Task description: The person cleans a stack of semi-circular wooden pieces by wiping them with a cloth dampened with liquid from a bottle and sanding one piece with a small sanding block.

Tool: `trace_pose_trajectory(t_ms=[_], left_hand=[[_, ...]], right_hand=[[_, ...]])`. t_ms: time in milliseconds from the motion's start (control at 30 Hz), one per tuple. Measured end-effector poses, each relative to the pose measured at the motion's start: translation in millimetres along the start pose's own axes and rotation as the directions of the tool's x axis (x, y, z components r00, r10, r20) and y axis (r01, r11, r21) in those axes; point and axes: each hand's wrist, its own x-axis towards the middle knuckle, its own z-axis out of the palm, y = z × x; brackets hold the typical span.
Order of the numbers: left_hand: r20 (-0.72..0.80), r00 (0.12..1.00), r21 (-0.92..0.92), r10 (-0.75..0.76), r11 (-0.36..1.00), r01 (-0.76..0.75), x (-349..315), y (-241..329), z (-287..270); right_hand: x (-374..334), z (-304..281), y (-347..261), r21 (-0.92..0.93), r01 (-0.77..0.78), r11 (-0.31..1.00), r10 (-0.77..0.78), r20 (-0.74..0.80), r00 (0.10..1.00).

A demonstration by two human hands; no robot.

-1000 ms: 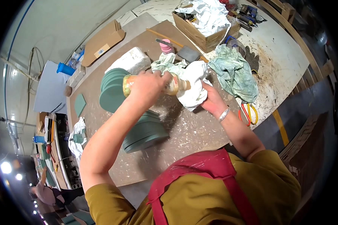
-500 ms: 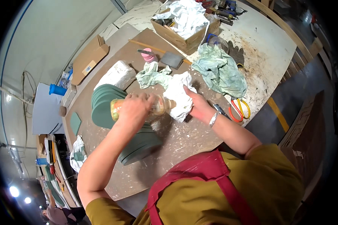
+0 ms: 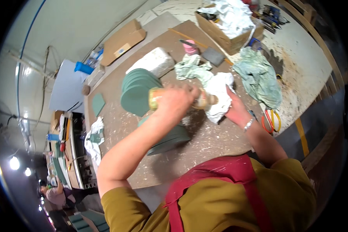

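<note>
My left hand (image 3: 176,101) is wrapped round a clear plastic bottle (image 3: 154,98) with a yellowish label or content, held on its side. The bottle's neck end points right, against a crumpled white cloth (image 3: 220,98). Fingers of my right hand (image 3: 237,110) grip that cloth from its right side. Left of the bottle lies a fanned stack of green round discs (image 3: 137,92); below my left forearm is a second stack of green discs (image 3: 169,140), partly hidden. A pale green rag (image 3: 191,67) lies just beyond the white cloth.
A larger green rag (image 3: 259,75), scissors (image 3: 272,120) and a dark glove (image 3: 275,63) lie to the right. Farther back are a cardboard box (image 3: 230,40) with white cloth, a pink bottle (image 3: 190,47), a dark block (image 3: 213,57) and a white wrapped bundle (image 3: 152,62). Another person (image 3: 56,193) is far left.
The view has shifted, so the table and everything on it appear farther right. Both hands keep their hold on the bottle and cloth, with the bottle's neck still against the cloth.
</note>
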Motion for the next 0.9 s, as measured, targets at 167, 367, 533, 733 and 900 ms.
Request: trace_pose_trajectory(t_ms=[167,367,533,733,900], left_hand=[[0.038,0.995,-0.086,-0.095,0.991,0.098,3,-10,5],[0.061,0.998,-0.063,-0.035,0.997,0.039,-9,-12,18],[0.072,0.995,-0.062,-0.071,0.995,0.076,-12,-22,11],[0.095,0.992,-0.085,-0.087,0.992,0.095,-14,-22,7],[0.099,0.988,-0.086,-0.121,0.988,0.130,-5,-30,13]], right_hand=[[-5,6,16,-0.024,-0.056,0.998,0.054,-0.082,0.995],[-5,1,0,0.008,-0.013,1.000,0.014,-0.128,0.992],[-4,-6,-5,0.040,-0.040,0.998,0.045,-0.128,0.991],[-5,13,-4,0.014,-0.018,1.000,0.020,-0.211,0.977],[-5,8,-6,0.053,-0.036,0.998,0.045,-0.167,0.985]])
